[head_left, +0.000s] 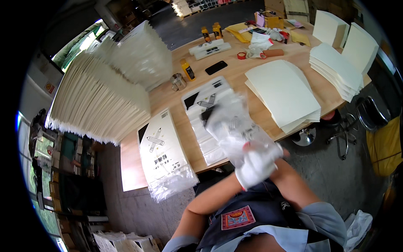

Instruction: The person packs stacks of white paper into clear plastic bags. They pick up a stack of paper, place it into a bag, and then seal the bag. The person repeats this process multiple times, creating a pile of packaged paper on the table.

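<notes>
In front of me a clear printed plastic bag hangs over the table edge, smeared by motion. My left hand, in a white glove, is closed on its near end. Crossing behind it, my right hand shows only a sliver of skin; its fingers are hidden. Under the bag's far end lies a stack of similar flat printed bags. To the left, a printed bag filled with white paper has its loose clear end over the edge. A fanned pile of white paper sheets lies to the right.
A tall stack of white paper and a heap of clear plastic bags stand at the left. A black phone, yellow bottle, glass jar and red tape roll lie farther back. More paper stacks stand right.
</notes>
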Demonstrator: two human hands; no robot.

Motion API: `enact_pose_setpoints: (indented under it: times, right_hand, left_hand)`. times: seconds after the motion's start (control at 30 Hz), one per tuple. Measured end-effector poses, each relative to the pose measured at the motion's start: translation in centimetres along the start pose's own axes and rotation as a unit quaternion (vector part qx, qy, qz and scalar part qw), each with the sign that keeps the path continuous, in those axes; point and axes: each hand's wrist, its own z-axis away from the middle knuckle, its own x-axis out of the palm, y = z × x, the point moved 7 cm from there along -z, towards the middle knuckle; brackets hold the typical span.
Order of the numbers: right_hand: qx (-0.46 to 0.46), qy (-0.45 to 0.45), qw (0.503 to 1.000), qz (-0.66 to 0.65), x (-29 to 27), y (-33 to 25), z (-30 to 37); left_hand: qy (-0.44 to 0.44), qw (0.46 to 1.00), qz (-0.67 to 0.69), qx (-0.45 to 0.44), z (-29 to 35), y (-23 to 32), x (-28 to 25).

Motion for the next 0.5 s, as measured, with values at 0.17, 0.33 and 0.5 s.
enact_pose_setpoints:
  times: [0.17,0.33,0.5]
  right_hand:
    - [0.025,-0.110,0.993,-0.047,0.2,0.5,3.1]
    - [-0.001,-0.069,0.998,-0.004,-3.1,4.8,3.0]
    - [-0.012,0.064,0.976,0.209,-8.7,11.2,2.6]
  left_hand:
    - [-0.040,0.990,0.026,-0.129,3.2,-3.5,3.6]
    - [0.121,0.968,0.050,-0.212,6.6,-12.7,0.8]
    - [0.037,0.947,0.110,-0.300,7.2,-14.3,2.1]
